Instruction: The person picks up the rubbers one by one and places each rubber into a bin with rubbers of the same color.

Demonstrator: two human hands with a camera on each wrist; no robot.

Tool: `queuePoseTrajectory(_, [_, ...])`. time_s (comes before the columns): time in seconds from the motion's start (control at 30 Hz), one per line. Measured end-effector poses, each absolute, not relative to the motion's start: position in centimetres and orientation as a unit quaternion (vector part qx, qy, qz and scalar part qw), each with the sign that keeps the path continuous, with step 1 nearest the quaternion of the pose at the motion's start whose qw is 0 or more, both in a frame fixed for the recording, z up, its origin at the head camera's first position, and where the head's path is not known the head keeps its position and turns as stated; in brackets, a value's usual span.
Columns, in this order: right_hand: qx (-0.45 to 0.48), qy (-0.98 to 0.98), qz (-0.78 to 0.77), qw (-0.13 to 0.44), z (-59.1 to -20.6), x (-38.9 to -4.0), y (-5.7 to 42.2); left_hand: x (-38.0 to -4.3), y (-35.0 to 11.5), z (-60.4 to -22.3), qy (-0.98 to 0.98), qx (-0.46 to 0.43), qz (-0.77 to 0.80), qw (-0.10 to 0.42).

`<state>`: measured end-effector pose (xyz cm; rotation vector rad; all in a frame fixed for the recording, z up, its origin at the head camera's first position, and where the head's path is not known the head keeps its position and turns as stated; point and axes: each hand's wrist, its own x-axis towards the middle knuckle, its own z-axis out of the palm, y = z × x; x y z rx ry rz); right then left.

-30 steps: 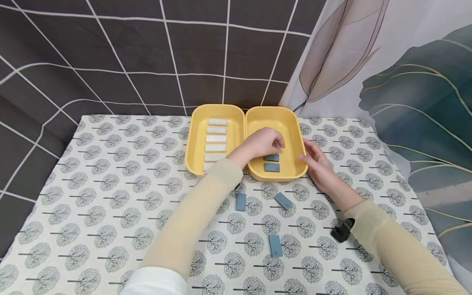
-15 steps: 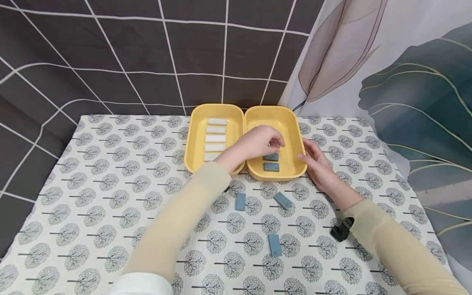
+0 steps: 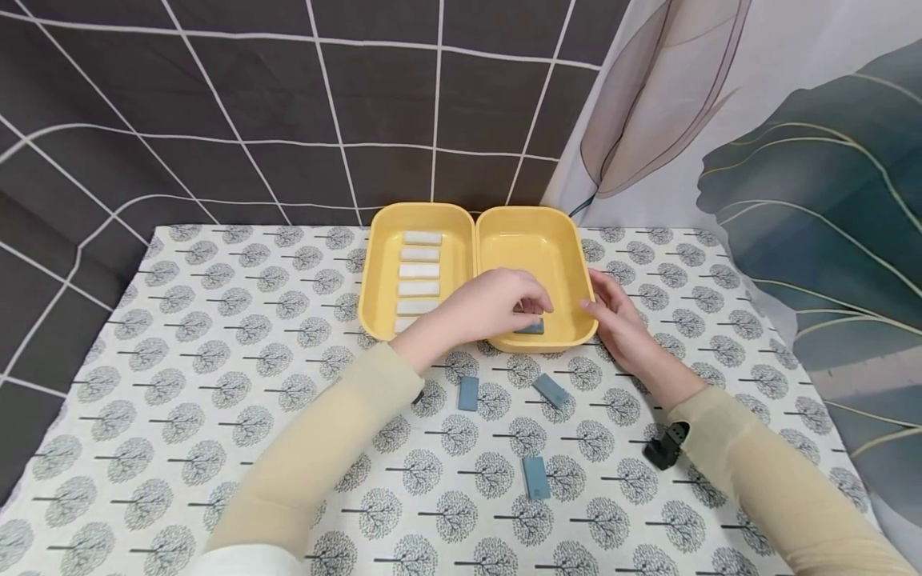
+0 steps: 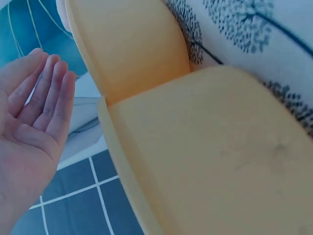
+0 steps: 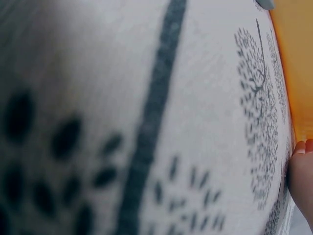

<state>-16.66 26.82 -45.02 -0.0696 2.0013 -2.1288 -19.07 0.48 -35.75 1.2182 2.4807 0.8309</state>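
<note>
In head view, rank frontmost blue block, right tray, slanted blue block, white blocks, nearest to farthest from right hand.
1. Right tray, beside right hand
2. Slanted blue block, in front of tray
3. Frontmost blue block, toward camera
4. White blocks, in left tray

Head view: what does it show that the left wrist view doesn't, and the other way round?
Only the head view shows the six white blocks in the left yellow tray, the three blue blocks on the tree-print cloth, and the black device by the right sleeve.

Only the left wrist view shows the palm of the left hand.

Both show the left hand, parts of both yellow trays, the cloth, the dark gridded wall and the leaf-print curtain.
</note>
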Motion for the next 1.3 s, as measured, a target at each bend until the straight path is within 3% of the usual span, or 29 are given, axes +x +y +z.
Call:
queuePoseTrajectory(0.73, [-0.017,0.688,-0.717,0.109,-45.0,-16.7,26.9,-13.9,-3.8,-37.7,0.828,0.42,0.347,0.132])
queuePoseTrajectory(1.3, [-0.022,0.681,-0.724,0.109,-44.9,-16.6,26.8,-12.4,-6.0,-38.9,0.848,0.44,0.26,0.144])
